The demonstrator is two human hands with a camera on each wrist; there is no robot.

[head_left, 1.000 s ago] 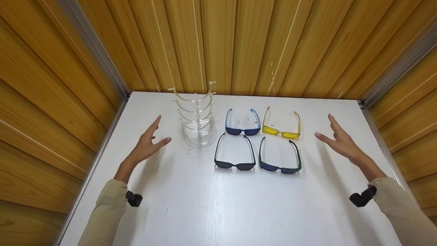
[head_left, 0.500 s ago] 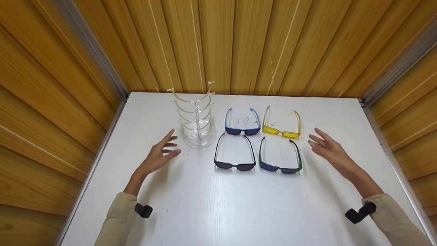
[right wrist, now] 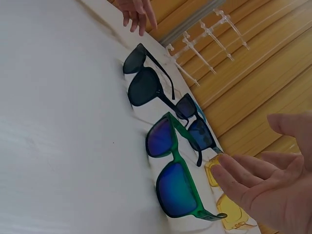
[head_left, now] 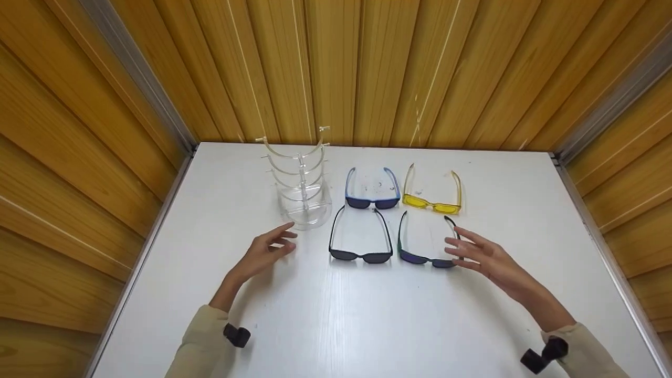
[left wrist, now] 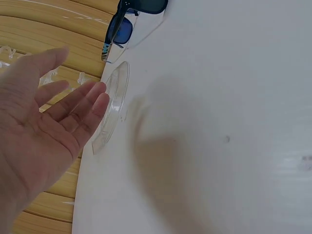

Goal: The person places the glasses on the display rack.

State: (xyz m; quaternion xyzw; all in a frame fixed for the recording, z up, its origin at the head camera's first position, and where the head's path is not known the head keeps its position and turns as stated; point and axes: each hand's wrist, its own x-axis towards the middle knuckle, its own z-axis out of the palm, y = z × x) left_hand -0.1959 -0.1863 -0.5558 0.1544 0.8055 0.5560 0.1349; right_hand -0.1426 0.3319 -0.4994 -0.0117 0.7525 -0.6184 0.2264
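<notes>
In the head view my left hand (head_left: 262, 255) hovers just in front of a clear plastic glasses stand (head_left: 304, 210), its fingers loosely bent and holding nothing. My right hand (head_left: 485, 260) is over the right side of the green-framed sunglasses (head_left: 415, 257), hiding part of that temple; in the right wrist view its fingers are apart from the frame. Black sunglasses (head_left: 361, 256) lie to the left of the green pair. Behind them are blue sunglasses (head_left: 374, 203) and yellow glasses (head_left: 431, 204). All these glasses have their temples unfolded, pointing to the back.
The stand's several curved arms rise in tiers and carry no glasses. A white table (head_left: 336, 320) bears everything. Wood-patterned walls (head_left: 336, 68) close off the back and both sides. A black camera (head_left: 544, 355) sits on each wrist.
Both hands have come inward and nearer the front of the table, the left to the stand's base, the right over the green sunglasses. The glasses and stand stay put.
</notes>
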